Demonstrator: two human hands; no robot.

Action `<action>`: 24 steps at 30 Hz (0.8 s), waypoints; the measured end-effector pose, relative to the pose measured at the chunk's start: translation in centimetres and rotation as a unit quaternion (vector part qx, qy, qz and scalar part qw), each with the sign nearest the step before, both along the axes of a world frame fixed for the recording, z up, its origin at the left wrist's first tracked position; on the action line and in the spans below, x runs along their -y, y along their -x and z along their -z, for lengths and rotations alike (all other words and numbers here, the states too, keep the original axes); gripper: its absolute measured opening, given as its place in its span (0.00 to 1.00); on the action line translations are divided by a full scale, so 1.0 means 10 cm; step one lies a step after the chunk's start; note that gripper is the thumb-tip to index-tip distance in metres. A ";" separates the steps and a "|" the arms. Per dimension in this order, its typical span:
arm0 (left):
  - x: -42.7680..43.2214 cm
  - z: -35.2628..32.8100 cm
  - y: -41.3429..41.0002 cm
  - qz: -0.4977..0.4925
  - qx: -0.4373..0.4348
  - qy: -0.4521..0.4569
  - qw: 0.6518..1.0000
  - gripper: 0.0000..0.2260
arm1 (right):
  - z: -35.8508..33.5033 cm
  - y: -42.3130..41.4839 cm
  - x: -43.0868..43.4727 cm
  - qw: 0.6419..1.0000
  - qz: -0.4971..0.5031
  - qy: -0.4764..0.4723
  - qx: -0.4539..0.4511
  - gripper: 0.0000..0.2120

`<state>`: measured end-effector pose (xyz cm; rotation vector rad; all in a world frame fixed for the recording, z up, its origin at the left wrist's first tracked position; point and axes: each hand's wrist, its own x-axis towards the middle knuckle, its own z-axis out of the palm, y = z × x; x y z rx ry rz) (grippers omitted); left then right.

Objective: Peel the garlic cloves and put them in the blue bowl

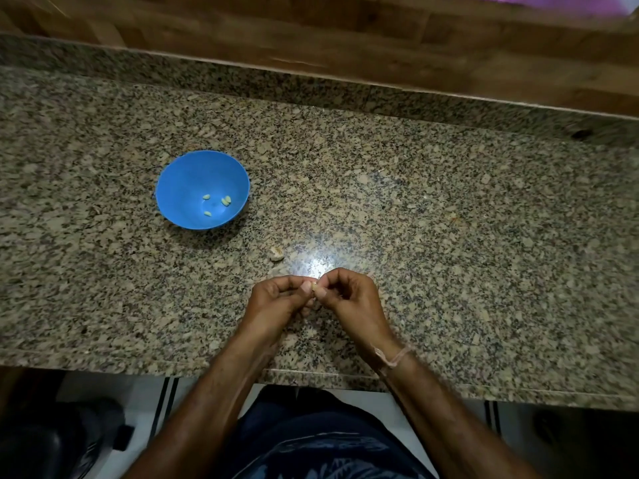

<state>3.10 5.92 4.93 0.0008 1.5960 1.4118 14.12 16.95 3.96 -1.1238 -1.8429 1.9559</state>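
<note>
The person's left hand and right hand are meeting just above the near part of the speckled grey-and-beige granite counter, a little toward six o'clock from the middle of the view. Both are pinching one small pale garlic clove between them. The left hand's fingers are curling in with the thumb tip pressing on the clove, and the right hand's fingers are bending tightly round its other side, so little of the clove is showing and whether any skin is left on it cannot be told. At about ten o'clock from the hands, well apart from them, the round blue plastic bowl is standing upright on the counter, and four peeled pale-yellow cloves are lying loose on its bottom – two touching at its three o'clock side, the other two apart. Between the bowl and the hands, at about eleven o'clock from the left hand and near it, a pale garlic piece is lying on the counter beside a bright glare patch. A thin pinkish thread band is circling the right wrist. Brown wooden panelling is running along the counter's far edge at twelve o'clock.
</note>
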 end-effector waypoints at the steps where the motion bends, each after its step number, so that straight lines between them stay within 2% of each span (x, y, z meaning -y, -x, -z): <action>1: 0.01 -0.01 -0.01 0.004 -0.028 -0.001 1.000 0.05 | 0.00 0.01 0.02 1.000 0.004 0.026 0.003 0.01; 5: 0.08 -0.04 0.03 0.052 -0.212 -0.006 0.976 0.05 | 0.00 0.05 0.12 0.992 0.041 0.116 0.009 0.00; 6: 0.10 -0.03 0.06 0.074 -0.239 -0.001 0.968 0.05 | 0.00 0.05 0.16 0.993 0.050 0.110 0.009 0.00; 8: 0.13 0.00 0.11 0.104 -0.238 0.009 0.966 0.05 | -0.01 0.06 0.21 0.999 0.048 0.007 0.014 0.01; 10: 0.13 0.02 0.15 0.108 -0.190 0.013 0.976 0.03 | 0.00 0.07 0.20 0.997 0.036 -0.063 0.013 0.02; 12: 0.13 0.02 0.18 0.105 -0.196 0.006 0.975 0.02 | -0.02 0.10 0.21 0.998 0.056 0.009 0.009 0.01; 15: 0.12 0.00 0.18 0.104 -0.245 -0.019 0.964 0.04 | -0.02 0.12 0.24 0.969 0.092 0.231 -0.014 0.07; 17: 0.12 0.00 0.19 0.091 -0.143 -0.045 0.985 0.04 | -0.02 0.13 0.29 0.944 0.113 0.306 -0.046 0.10; 19: 0.14 0.02 0.22 0.067 0.029 -0.070 0.995 0.04 | 0.01 0.12 0.32 0.946 0.117 0.296 -0.057 0.09; 20: 0.14 0.03 0.23 0.060 0.088 -0.079 0.991 0.05 | 0.02 0.12 0.32 0.952 0.117 0.278 -0.054 0.08; 22: 0.16 0.09 0.22 0.053 0.120 -0.087 0.988 0.05 | 0.04 0.13 0.32 0.954 0.122 0.269 -0.054 0.05; 24: 0.15 0.10 0.19 0.044 0.110 -0.090 0.989 0.04 | 0.02 0.15 0.30 0.945 0.134 0.292 -0.062 0.04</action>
